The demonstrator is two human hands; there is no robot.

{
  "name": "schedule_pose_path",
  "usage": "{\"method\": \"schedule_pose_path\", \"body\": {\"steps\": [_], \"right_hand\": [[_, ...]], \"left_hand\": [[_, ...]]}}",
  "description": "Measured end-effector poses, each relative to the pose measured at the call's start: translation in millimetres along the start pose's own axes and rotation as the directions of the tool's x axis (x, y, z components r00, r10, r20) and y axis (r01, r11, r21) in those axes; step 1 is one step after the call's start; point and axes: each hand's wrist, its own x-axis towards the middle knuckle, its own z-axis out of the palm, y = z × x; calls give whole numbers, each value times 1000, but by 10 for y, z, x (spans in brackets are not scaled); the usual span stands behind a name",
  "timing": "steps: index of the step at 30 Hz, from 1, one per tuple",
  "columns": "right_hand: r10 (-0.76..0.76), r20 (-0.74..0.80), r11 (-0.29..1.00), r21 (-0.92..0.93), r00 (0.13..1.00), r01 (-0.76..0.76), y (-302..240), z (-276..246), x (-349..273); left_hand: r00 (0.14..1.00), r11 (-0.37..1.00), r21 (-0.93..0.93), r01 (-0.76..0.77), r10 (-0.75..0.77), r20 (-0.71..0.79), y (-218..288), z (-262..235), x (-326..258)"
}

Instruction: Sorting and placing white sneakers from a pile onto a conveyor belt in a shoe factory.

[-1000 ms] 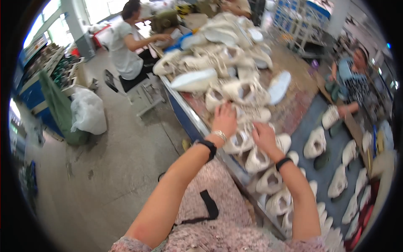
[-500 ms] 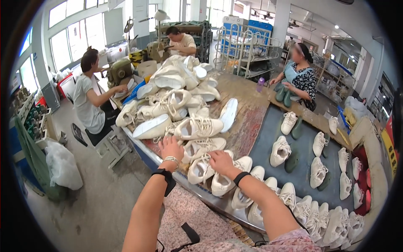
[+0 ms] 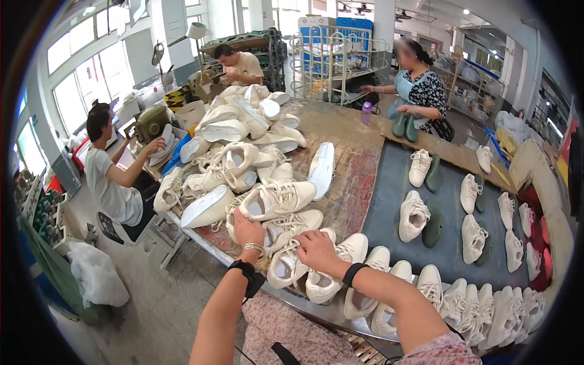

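Note:
A cream lace-up sneaker (image 3: 283,198) lies at the near edge of a big pile of similar shoes. My left hand (image 3: 248,231) is closed at its heel end, the fingertips partly hidden by the shoe. Below it another sneaker (image 3: 298,224) rests on its side. My right hand (image 3: 316,250) curls its fingers over the upper of a sneaker (image 3: 286,267) standing at the table's near edge. Right under that wrist, one more sneaker (image 3: 322,283) points away from me.
A row of cream sneakers (image 3: 456,301) follows the near edge rightward. Sneakers and green shoe lasts (image 3: 432,228) stand on a dark belt (image 3: 389,243) leading into a red-lit opening (image 3: 538,234). A purple bottle (image 3: 366,113) stands at the far edge. Three people work around the table.
My left hand has gone from lying spread on the shoes to closing at a sneaker's heel. My right hand stays on its sneaker. The view has shifted slightly; the person at far right reaches sideways.

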Motion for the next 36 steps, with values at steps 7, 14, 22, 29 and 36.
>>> {"method": "schedule_pose_path", "body": {"steps": [7,14,22,29,36], "right_hand": [[46,25,998,41,999,-47,-43,-23,-9],[94,94,994,47,991,-99,-46,-46,-5],[74,89,996,35,993,-77,-7,28,-26],[66,73,997,22,995,-68,-38,21,-12],[51,32,999,14,998,-51,-6,44,-23]], "left_hand": [[955,963,-99,252,-264,-134,290,60,-100],[978,989,-103,103,-120,-173,138,159,-147],[974,995,-86,52,-69,-216,116,180,-148],[985,994,-40,100,-104,-136,61,197,-120],[986,966,196,-166,164,27,-49,97,-47]]}}
